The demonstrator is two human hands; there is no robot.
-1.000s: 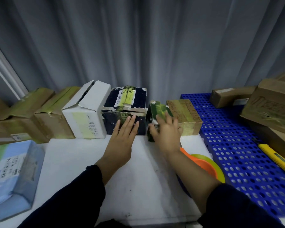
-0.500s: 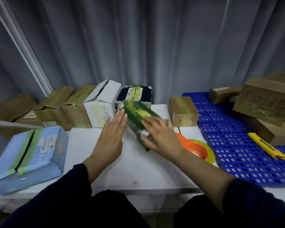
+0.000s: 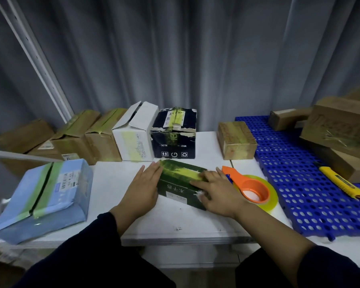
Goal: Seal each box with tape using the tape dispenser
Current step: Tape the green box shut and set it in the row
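A small dark green box (image 3: 178,185) with yellowish tape along its top lies flat on the white table (image 3: 175,223), in the middle. My left hand (image 3: 142,189) presses flat against its left end. My right hand (image 3: 217,191) rests over its right end, fingers spread on the top and front. Just right of the box lies the orange tape dispenser (image 3: 250,188) with a roll of clear yellowish tape, touched by neither hand.
A row of taped boxes lines the back: brown ones (image 3: 87,138), a white one (image 3: 134,132), a dark blue one (image 3: 174,135), a small brown one (image 3: 235,140). A blue parcel (image 3: 48,196) sits left. A blue perforated mat (image 3: 303,183) at right holds cardboard boxes and a yellow utility knife (image 3: 344,183).
Both hands have drawn the green box from the back row toward me and laid it flat on the table. The view has also pulled back and tilted down.
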